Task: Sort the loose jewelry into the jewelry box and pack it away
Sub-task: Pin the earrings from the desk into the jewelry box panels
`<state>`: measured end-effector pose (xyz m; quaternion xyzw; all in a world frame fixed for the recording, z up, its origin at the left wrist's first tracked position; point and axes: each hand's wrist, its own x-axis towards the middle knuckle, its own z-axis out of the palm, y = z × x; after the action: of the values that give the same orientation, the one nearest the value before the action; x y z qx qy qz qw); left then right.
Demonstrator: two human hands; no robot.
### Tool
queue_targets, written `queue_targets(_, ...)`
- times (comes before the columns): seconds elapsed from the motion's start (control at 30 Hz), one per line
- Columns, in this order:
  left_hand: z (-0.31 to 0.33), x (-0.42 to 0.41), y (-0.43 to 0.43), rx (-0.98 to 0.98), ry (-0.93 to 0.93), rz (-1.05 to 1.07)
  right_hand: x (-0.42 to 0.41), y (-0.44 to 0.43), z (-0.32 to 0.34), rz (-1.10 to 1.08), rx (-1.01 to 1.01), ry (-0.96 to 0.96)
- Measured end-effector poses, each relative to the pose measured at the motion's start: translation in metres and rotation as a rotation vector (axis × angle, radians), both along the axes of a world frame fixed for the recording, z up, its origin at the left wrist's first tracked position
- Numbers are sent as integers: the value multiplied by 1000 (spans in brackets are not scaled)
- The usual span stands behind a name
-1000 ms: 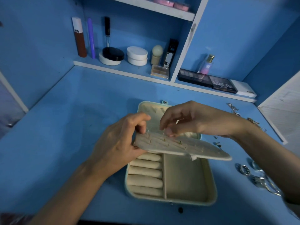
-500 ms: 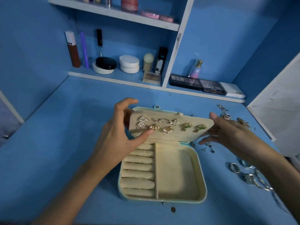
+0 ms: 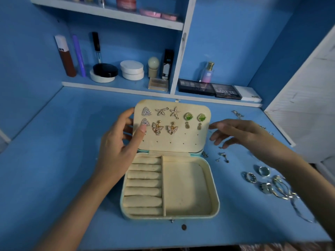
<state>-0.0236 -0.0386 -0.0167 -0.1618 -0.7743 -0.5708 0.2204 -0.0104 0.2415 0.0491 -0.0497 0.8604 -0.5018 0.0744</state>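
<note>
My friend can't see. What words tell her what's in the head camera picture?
An open jewelry box sits on a blue desk; the left hand grips its raised panel, which holds rows of earrings. The right hand is open beside the panel, near loose studs and rings on the desk.

The jewelry box [image 3: 215, 200] lies open mid-table [image 3: 54, 160]. Its earring panel [image 3: 172, 142] stands at the back, with earrings [image 3: 157, 128] pinned on it. Ring rolls [image 3: 144, 183] fill the left compartment. Studs [image 3: 223, 156] lie just right of the box, loose rings [image 3: 264, 180] farther right, and a shelf [image 3: 117, 83] behind.
</note>
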Motion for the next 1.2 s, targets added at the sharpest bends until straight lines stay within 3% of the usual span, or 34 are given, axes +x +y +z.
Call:
queue_targets(0.13,-3,-2,-2,-36,7,-6,-13,19,-2,84,591,175)
queue_targets(0.23,-3,-2,-2,-53,17,-4,-15,25,1,168,728,115)
queue_targets(0.43,-5,-4,-1,-45,6,-2,-14,33,4,241,779,-63)
queue_targets(1.2,-3,-2,-1,-53,6,-3,-7,17,-15,219,872,200)
